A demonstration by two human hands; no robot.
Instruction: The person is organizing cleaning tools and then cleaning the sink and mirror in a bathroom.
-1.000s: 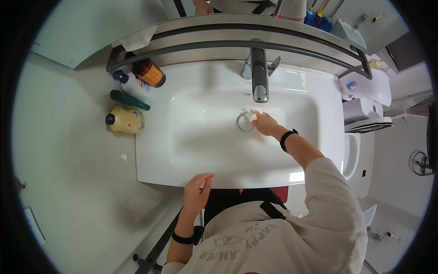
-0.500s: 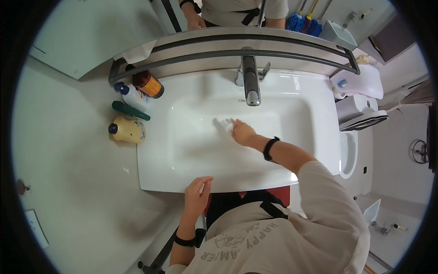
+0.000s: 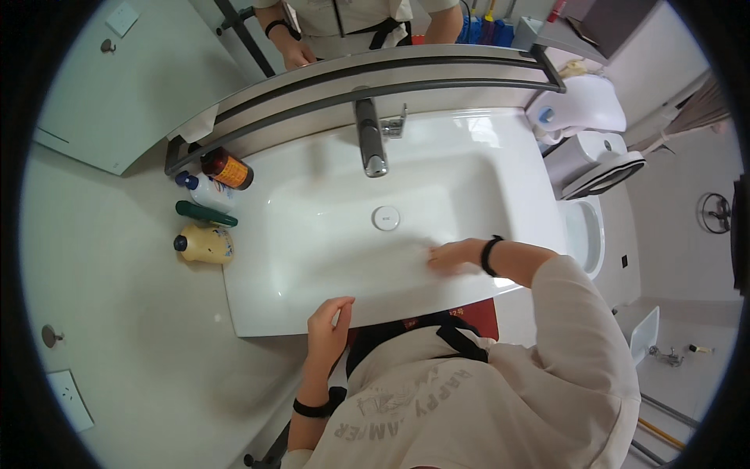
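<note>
My right hand (image 3: pixel 453 256) reaches down inside the white sink basin (image 3: pixel 336 270), toward its near right part. Motion smears its fingers, which press something white and crumpled, tissue or cloth (image 3: pixel 419 252), against the basin surface. The white thing barely stands out from the porcelain. Over the basin's front edge, left of centre, my left hand (image 3: pixel 329 322) hovers with nothing in it, fingers loosely stretched and thumb apart. A round white drain plug (image 3: pixel 386 218) lies at the basin's middle, below the grey metal faucet (image 3: pixel 370 139).
At the left end stand a brown bottle (image 3: pixel 227 169), a white pump bottle (image 3: pixel 209 193), a dark green container (image 3: pixel 206 213) and a yellow bottle (image 3: pixel 205 244). A dark towel rail (image 3: pixel 328 100) spans the back. A toilet (image 3: pixel 586 230) is on the right.
My right hand has moved from the basin's middle toward its near right side, uncovering the drain plug. The whole view has shifted and tilted. My left hand stays by the front edge.
</note>
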